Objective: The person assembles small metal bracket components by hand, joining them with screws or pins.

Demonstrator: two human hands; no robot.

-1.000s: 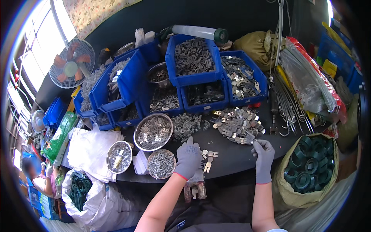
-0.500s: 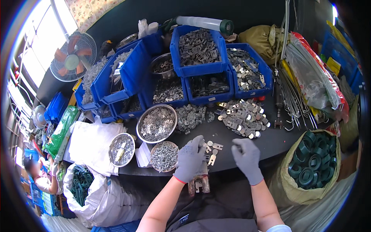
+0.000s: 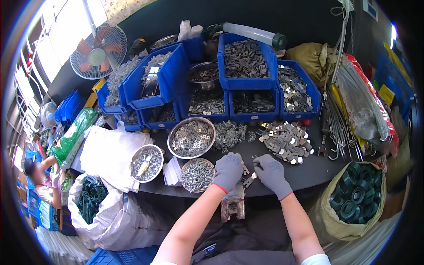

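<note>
My left hand [image 3: 228, 171], in a grey glove, bends over the top of a small worn metal fixture [image 3: 233, 206] at the table's front edge. Its fingers are curled together and hide whatever is in them. My right hand [image 3: 271, 175], gloved alike, is just to the right with fingertips drawn together; a tiny bit of something shows there, too small to name. Between the hands lie a few flat metal clips [image 3: 250, 179] with forked ends, partly covered. Beyond the right hand spreads a heap of similar metal clips [image 3: 287, 142].
Left of my hands stand bowls of screws [image 3: 197, 176], washers [image 3: 191, 138] and small parts [image 3: 147, 163]. Springs [image 3: 230, 136] lie behind. Blue bins [image 3: 248, 82] are stacked at the back. Sacks of green straps [image 3: 92, 198] and green rings [image 3: 358, 193] flank the table; metal rods [image 3: 343, 128] lean right.
My right hand has moved left, close to the left hand, and its fingers have drawn together. The whole view has shifted slightly as well.
</note>
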